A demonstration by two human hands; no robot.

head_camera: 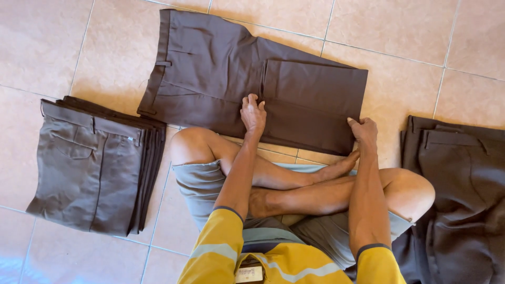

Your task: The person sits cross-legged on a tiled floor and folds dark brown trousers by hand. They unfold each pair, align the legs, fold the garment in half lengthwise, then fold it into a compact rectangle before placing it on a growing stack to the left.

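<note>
A pair of dark brown trousers (221, 73) lies folded on the tiled floor in front of my crossed legs, waistband to the left. My left hand (253, 114) rests flat on the middle of the cloth, fingers spread. My right hand (363, 131) grips the folded leg end at the lower right corner of the trousers.
A neat stack of folded brown trousers (92, 163) sits on the floor at my left. A looser pile of dark brown trousers (457, 189) lies at my right, touching my right knee. Beige floor tiles (410, 37) surround everything.
</note>
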